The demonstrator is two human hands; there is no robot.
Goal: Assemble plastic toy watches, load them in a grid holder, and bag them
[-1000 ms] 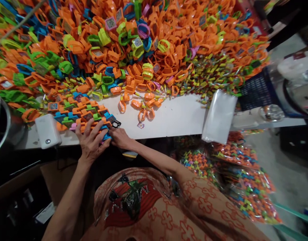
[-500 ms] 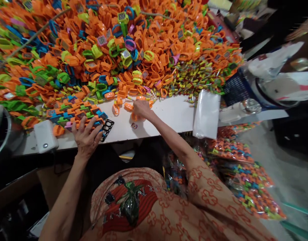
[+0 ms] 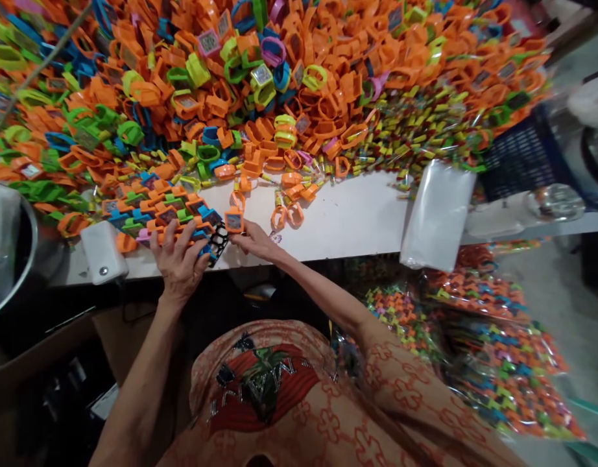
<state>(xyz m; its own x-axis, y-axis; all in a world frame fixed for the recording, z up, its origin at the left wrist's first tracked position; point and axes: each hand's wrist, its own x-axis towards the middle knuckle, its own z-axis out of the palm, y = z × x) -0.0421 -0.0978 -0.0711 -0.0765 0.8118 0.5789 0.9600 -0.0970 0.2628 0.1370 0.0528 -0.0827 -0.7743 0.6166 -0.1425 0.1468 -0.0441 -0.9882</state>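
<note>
My left hand (image 3: 179, 258) lies with fingers spread on a row of orange, green and blue toy watches (image 3: 157, 214) set into a black grid tray (image 3: 218, 241) near the white table's front edge (image 3: 338, 237). My right hand (image 3: 254, 241) pinches an orange toy watch (image 3: 234, 220) with a square face, holding it just above the tray's free end. A few loose orange watches (image 3: 287, 214) lie on the table just beyond the right hand. A huge heap of mostly orange toy watches (image 3: 279, 78) covers the back of the table.
A white box (image 3: 103, 251) with a round button sits left of my left hand. A metal bowl (image 3: 17, 259) is at far left. A clear plastic bag (image 3: 438, 217) hangs over the table edge at right. Filled bags of packed watches (image 3: 474, 344) lie on the floor. A dark basket (image 3: 520, 159) stands at right.
My right hand went out to the loose orange watches, took one, and came back to the black tray. My left hand stayed on the row of watches.
</note>
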